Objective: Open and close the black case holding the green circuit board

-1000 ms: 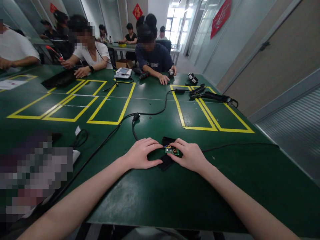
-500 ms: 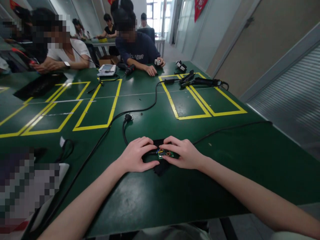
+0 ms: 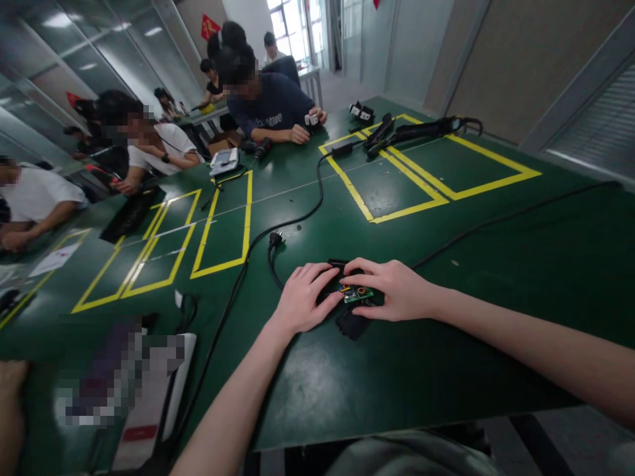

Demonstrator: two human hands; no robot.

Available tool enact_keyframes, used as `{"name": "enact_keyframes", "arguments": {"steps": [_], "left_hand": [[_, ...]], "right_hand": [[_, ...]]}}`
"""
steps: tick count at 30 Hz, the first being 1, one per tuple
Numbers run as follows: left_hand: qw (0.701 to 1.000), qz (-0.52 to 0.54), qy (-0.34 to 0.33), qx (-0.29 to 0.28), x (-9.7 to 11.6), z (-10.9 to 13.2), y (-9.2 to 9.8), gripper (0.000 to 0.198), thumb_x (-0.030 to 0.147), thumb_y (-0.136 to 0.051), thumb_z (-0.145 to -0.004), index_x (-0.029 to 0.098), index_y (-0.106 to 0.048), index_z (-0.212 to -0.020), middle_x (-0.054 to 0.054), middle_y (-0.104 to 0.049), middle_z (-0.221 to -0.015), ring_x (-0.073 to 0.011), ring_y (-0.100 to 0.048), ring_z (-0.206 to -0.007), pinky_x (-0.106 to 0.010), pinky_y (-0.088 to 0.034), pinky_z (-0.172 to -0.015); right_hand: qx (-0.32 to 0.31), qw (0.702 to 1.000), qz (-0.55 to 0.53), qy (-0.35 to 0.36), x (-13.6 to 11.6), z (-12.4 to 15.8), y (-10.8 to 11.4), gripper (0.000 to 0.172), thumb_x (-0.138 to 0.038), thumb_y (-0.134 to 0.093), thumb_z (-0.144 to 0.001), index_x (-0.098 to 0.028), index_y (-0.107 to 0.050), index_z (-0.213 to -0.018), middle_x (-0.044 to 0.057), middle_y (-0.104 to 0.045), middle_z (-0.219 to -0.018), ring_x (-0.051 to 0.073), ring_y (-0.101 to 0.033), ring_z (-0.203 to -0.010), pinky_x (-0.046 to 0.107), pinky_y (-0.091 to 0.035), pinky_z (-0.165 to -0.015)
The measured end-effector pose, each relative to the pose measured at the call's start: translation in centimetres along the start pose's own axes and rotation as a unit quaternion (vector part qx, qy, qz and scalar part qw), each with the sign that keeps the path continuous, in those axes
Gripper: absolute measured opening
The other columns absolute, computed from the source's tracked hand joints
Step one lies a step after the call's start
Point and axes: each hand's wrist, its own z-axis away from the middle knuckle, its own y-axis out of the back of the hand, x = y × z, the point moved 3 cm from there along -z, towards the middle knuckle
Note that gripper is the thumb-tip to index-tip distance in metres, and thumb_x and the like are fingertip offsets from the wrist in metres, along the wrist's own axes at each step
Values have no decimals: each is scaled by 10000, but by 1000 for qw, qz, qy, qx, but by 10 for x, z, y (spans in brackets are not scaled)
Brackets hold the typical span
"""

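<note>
The circuit board (image 3: 362, 295) remains uncovered above a black piece (image 3: 353, 324), the right hand (image 3: 397, 291) pinching it, the left hand's (image 3: 305, 299) grip unclear.

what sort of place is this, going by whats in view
Probably a shared workshop or training room for electronics: a long green table with outlines in yellow tape, a small exposed circuit board, and what looks like a power drill.

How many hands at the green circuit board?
2. The left hand is at the left side of the circuit board; the right hand reaches in from the right. No third hand shows there, and neither is hidden.
</note>
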Motion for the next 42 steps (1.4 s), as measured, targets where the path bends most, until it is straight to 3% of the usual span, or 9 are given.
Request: {"name": "enact_keyframes", "arguments": {"steps": [5, 23, 28, 34, 42], "left_hand": [[1000, 5, 13, -14, -4, 1, 0, 477, 489, -392, -1077, 197, -611, -1384, -138, -656, -1344, -270, -612, -1207, -446, -491, -996], [1000, -18, 20, -11, -6, 6, 1, 449, 447, -411, -1066, 176, -631, -1348, -144, -656, -1361, -273, -612, -1221, -451, -504, -1020], [1000, -8, 20, -10, -5, 7, -1, 416, 432, -467, -1047, 194, -625, -1349, -142, -661, -1373, -278, -631, -1214, -469, -513, -1016], [999, 12, -17, 33, 4, 7, 3, 506, 495, -666, -909, 185, -646, -1308, -166, -678, -1304, -312, -662, -1158, -499, -547, -984], [996, 45, 1, 76, 6, 7, 5, 298, 350, -629, -941, 183, -707, -1175, -109, -718, -1101, -230, -712, -975, -355, -603, -848]], "right_hand": [[-7, 1000, 6, -13, 5, -2, -7, 382, -434, -700, -891, -212, -728, -1201, 104, -684, -1334, 225, -765, -932, 317, -598, -753], [3, 999, -9, -37, 7, -10, -14, 282, -368, -696, -880, -248, -775, -1123, 57, -736, -1241, 205, -765, -843, 298, -573, -707], [7, 999, -5, -47, 10, -5, -17, 346, -367, -693, -875, -244, -759, -1191, 71, -721, -1284, 219, -767, -876, 320, -597, -747], [-28, 998, 5, -62, 4, -6, -8, 382, -356, -698, -879, -213, -728, -1231, 89, -710, -1291, 239, -768, -939, 330, -606, -779], [-32, 996, -73, -45, 4, -1, 2, 267, -259, -646, -933, -214, -701, -1191, 102, -709, -1240, 198, -741, -981, 312, -604, -835]]}}
